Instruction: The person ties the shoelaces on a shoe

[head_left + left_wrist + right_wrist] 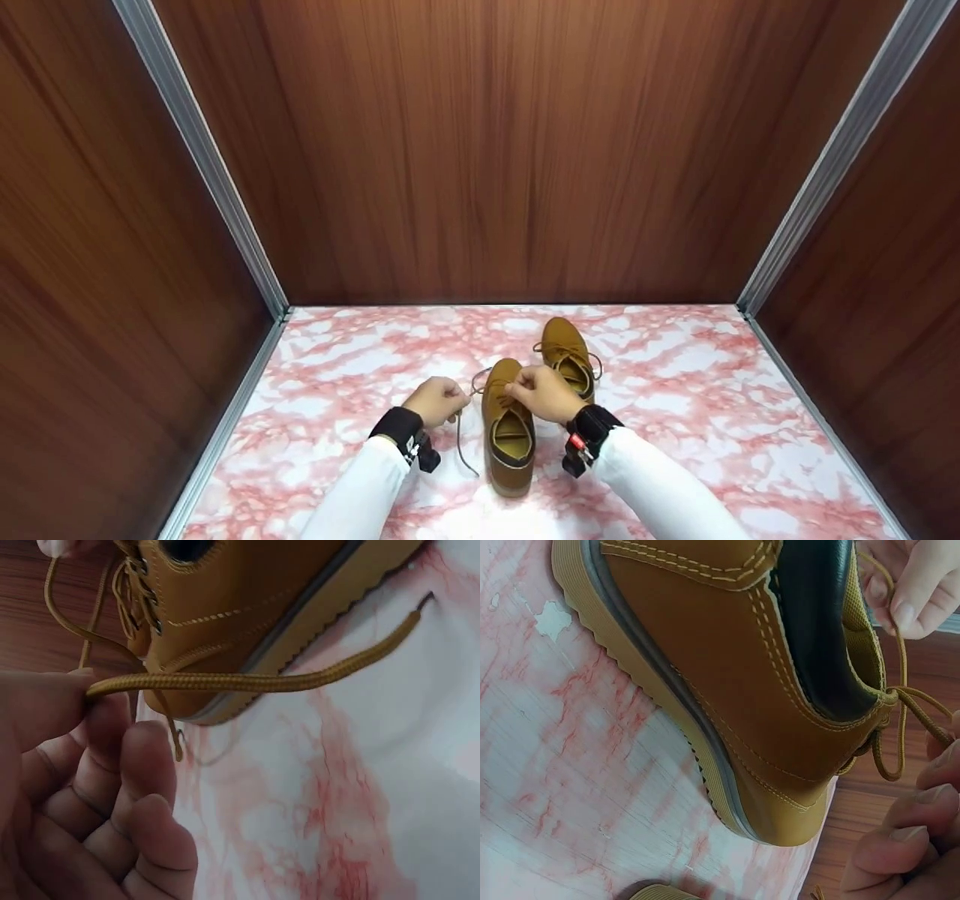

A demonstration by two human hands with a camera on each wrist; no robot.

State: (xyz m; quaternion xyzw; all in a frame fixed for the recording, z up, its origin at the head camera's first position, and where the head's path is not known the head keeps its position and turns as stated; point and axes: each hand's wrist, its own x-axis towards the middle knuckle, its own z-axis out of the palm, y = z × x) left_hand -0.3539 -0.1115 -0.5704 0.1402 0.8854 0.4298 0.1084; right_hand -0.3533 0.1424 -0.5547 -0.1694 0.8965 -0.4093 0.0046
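A tan lace-up shoe [511, 476] with a dark padded collar stands upright between the two hands, its toe pointing away from me. At its left side, my left hand [439, 402] pinches a brown shoelace [262, 682] between thumb and index finger. The lace's loose end hangs past the fingers, with a dark tip. My right hand [549, 393] is over the laced front of the shoe and pinches another stretch of lace [922, 711]. In the right wrist view, lace loops hang at the shoe's throat; the right fingertips are partly cut off by the frame edge.
The second tan shoe [559, 337] sits farther back and right, its lace bow spread to both sides and its heel partly behind my right hand. Pink-and-white marbled flooring [337, 420] lies beneath. Wood-grain panels [480, 150] with metal corner strips [217, 172] enclose the back and sides.
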